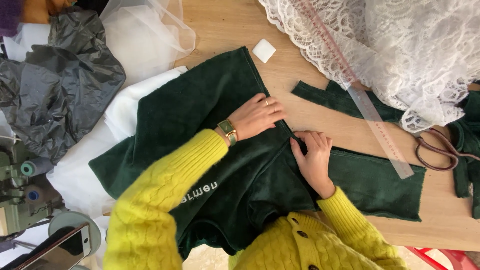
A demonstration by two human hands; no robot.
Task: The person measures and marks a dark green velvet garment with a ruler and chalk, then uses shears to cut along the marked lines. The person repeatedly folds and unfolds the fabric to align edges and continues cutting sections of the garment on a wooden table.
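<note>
A large piece of dark green velvet fabric (200, 130) lies spread across the wooden table (235, 25). My left hand (257, 117), with rings and a green-faced wristwatch, rests flat on the fabric near its right edge, pressing it down. My right hand (312, 160) lies just below and to the right, its fingertips curled and pinching the fabric edge where two green pieces meet. A second green piece (380, 182) stretches to the right from under that hand. Both arms wear yellow knitted sleeves.
A clear ruler (382, 127) lies diagonally over a narrow green strip (325, 97). Brown-handled scissors (440, 150) are at the right, white lace (415, 50) at the top right, a white square chalk (264, 50) above. Black plastic bag (55, 80), white cloth (125, 105), green sewing machine (17, 195) and phone (55, 250) stand left.
</note>
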